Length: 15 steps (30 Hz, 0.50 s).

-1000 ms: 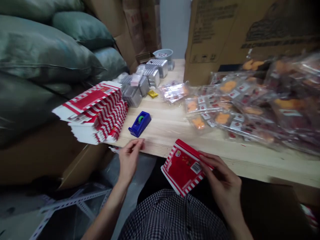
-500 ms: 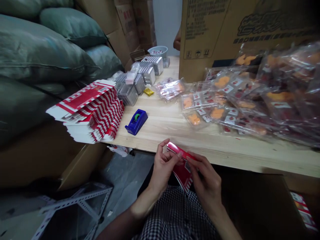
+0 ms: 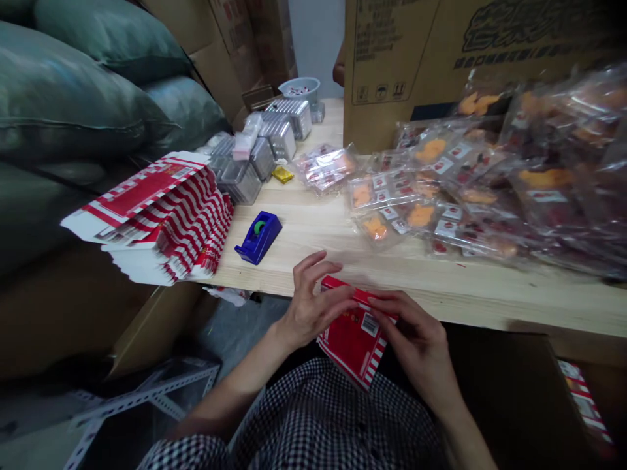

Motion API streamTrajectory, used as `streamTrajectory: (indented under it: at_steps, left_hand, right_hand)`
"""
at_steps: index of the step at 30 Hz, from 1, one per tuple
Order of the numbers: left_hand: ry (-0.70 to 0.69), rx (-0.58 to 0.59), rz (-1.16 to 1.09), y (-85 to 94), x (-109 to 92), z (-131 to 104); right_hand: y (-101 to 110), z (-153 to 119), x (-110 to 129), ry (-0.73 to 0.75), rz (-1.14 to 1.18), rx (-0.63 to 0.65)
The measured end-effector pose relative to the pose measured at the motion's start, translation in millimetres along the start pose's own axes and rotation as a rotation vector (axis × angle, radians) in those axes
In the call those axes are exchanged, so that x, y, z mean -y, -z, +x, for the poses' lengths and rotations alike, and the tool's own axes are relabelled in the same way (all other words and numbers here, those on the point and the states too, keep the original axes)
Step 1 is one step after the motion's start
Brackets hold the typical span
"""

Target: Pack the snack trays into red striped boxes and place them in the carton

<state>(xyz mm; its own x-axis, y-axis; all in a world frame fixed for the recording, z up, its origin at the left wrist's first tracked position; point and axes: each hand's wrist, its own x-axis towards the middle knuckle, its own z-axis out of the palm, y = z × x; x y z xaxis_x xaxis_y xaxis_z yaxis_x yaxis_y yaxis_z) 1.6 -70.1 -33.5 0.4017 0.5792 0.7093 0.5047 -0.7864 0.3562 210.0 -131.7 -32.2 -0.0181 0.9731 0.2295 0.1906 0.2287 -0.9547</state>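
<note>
A red box (image 3: 350, 336) with white stripes and a barcode label is held over my lap at the table's front edge. My left hand (image 3: 316, 300) touches its top edge from the left, fingers spread and partly raised. At the right end of that edge, my right hand (image 3: 411, 333) grips the box between thumb and fingers. A blue tape dispenser (image 3: 259, 238) with a green core stands on the table beyond my left hand. To its left lies a stack of flat red-and-white striped boxes (image 3: 161, 209).
Clear plastic cases (image 3: 240, 176), a yellow packet (image 3: 283, 174) and a bowl (image 3: 300, 89) stand farther back. Many clear bags (image 3: 455, 196) cover the table's right side before a large carton (image 3: 392, 72). Grey-green sacks (image 3: 83, 98) are piled left; a person's hand shows behind the carton.
The red box now shows more of its broad face and barcode. My left hand has moved left and its fingers have opened and lifted. The view has shifted slightly.
</note>
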Motion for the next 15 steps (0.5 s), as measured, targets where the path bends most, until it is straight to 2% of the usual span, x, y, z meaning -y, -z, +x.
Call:
streamTrajectory:
  at_steps: [3, 10, 12, 15]
  left_hand:
    - [-0.054, 0.135, -0.048, 4.5, 5, 3]
    - [0.045, 0.444, -0.255, -0.8, 19, 10]
    - [0.132, 0.473, -0.291, -2.3, 23, 11]
    - [0.406, 0.352, -0.384, -3.8, 24, 9]
  right_hand:
    - [4, 1, 3, -0.019, 0.047, 0.015]
    - [6, -2, -7, -0.050, 0.037, 0.042]
    - [9, 0, -12, -0.096, 0.083, -0.055]
    - [20, 5, -19, -0.212, 0.252, -0.398]
